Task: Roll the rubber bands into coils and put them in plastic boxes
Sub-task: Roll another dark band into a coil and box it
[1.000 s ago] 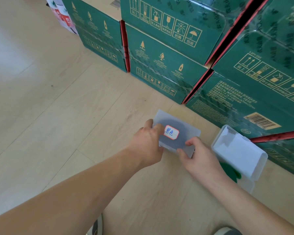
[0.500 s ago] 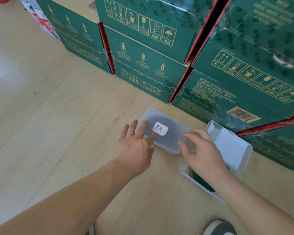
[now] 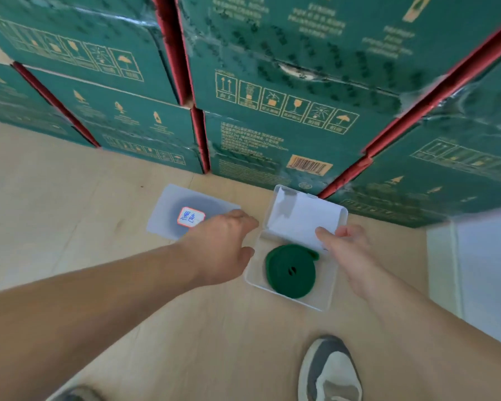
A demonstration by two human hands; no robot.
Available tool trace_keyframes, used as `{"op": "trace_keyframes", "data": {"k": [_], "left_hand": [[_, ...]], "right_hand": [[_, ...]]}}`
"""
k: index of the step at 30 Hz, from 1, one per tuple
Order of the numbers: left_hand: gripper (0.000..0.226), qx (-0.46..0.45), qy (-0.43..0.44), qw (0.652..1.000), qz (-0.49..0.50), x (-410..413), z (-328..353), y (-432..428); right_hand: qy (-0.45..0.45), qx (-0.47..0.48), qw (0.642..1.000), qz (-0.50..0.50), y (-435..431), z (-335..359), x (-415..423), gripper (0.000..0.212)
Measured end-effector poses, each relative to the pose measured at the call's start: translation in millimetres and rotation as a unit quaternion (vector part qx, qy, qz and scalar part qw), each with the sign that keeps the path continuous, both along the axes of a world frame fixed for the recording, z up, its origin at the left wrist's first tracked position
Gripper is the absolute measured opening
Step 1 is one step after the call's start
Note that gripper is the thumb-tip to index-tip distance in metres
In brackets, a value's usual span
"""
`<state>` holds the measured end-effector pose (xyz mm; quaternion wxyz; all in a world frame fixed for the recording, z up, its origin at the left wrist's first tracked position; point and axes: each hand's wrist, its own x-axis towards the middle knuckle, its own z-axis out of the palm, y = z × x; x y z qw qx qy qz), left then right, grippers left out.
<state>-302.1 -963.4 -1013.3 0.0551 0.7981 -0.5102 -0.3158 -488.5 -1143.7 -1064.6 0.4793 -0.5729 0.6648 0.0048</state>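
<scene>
Already the green rubber band coil [image 3: 290,270] lies inside the open plastic box [image 3: 327,296] on the floor, beside a closed labelled box [image 3: 168,209] holding a dark coil. The right hand [image 3: 350,253] pinches the raised lid [image 3: 301,218] between its fingers; the left hand [image 3: 220,250] hovers with relaxed fingers beside the box wall. Only closing seems left.

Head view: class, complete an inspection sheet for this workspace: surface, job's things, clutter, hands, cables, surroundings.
Surface: wooden floor, pale planks.
Job's things: green rubber band coil lies in the open plastic box; labelled closed plastic box beside it holds something dark.
Clutter: nothing seen.
Hands: right hand holds the lid by its edge; left hand open, beside the open plastic box.
Cables: nothing seen.
Surroundings: stacked green cartons behind; the person's shoes below.
</scene>
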Motion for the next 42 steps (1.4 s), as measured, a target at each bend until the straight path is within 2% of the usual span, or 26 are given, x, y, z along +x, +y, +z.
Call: {"op": "trace_keyframes", "data": {"k": [3, 4, 6, 8, 11, 13, 15, 17, 19, 21, 23, 26, 29, 33, 37, 39, 41, 42], "left_hand": [[0.05, 0.013, -0.001, 1.0, 0.001, -1.7, 10.1, -17.4], [0.056, 0.006, 0.001, 1.0, 0.015, -4.3, 12.9, -22.8], [0.064, -0.029, -0.003, 0.998, 0.057, -12.8, 16.1, -31.4], [0.068, -0.071, 0.004, 0.993, 0.094, -23.1, 16.2, -35.7], [0.075, -0.072, 0.031, 0.99, 0.115, -37.5, 11.6, -36.0], [0.069, -0.082, 0.024, 0.987, 0.14, -42.6, 7.1, -31.7], [0.051, -0.12, -0.002, 0.982, 0.149, -42.0, 0.2, -24.7], [0.04, -0.127, -0.034, 0.987, 0.097, -40.7, -10.7, -14.1], [0.037, -0.13, -0.06, 0.99, 0.01, -44.0, -21.9, -0.2], [0.038, -0.137, -0.081, 0.985, -0.074, -51.4, -32.4, 11.4], [0.037, -0.127, -0.08, 0.979, -0.139, -58.8, -43.6, 19.0], [0.042, -0.092, -0.081, 0.972, -0.2, -63.5, -55.4, 25.5], [0.052, -0.048, -0.109, 0.965, -0.234, -64.6, -58.3, 30.1], [0.06, -0.045, -0.156, 0.954, -0.253, -65.7, -58.0, 37.5], [0.07, -0.074, -0.208, 0.961, -0.169, -45.5, -58.9, 36.4], [0.072, -0.053, -0.237, 0.966, -0.092, -27.7, -56.6, 36.9], [0.069, -0.014, -0.254, 0.967, -0.027, -16.5, -55.7, 45.2], [0.069, 0.001, -0.256, 0.967, -0.005, -14.7, -58.5, 52.4]], "right_hand": [[-0.104, 0.02, 0.987, -0.122, -4.9, 9.2, -3.5, 0.051], [-0.122, 0.001, 0.982, -0.143, -5.7, 14.3, -3.1, 0.05], [-0.139, -0.083, 0.979, -0.121, -5.5, 24.0, -4.5, 0.05], [-0.152, -0.149, 0.976, -0.037, -3.1, 35.9, -6.6, 0.052], [-0.157, -0.162, 0.964, 0.142, 1.3, 53.2, -7.8, 0.057], [-0.113, -0.165, 0.942, 0.27, 5.7, 62.0, -2.9, 0.049], [-0.033, -0.174, 0.911, 0.373, 9.4, 66.9, 4.5, 0.054], [0.024, -0.133, 0.883, 0.449, 14.6, 63.3, 9.4, 0.059], [0.062, -0.109, 0.846, 0.518, 25.1, 53.4, 9.3, 0.052], [0.097, -0.133, 0.806, 0.568, 35.3, 39.9, 2.2, 0.048], [0.135, -0.173, 0.775, 0.593, 44.0, 27.9, -4.8, 0.054], [0.165, -0.227, 0.751, 0.597, 55.4, 11.7, -12.4, 0.05], [0.156, -0.278, 0.754, 0.574, 62.5, -3.6, -17.1, 0.044], [0.156, -0.296, 0.745, 0.576, 65.7, -12.4, -20.8, 0.041], [0.178, -0.303, 0.764, 0.542, 56.7, -10.0, -5.5, 0.045], [0.193, -0.287, 0.769, 0.537, 47.5, -10.0, 10.4, 0.057], [0.229, -0.257, 0.776, 0.528, 44.8, -7.2, 25.2, 0.086], [0.234, -0.248, 0.781, 0.523, 49.3, -7.5, 30.7, 0.093]]}}
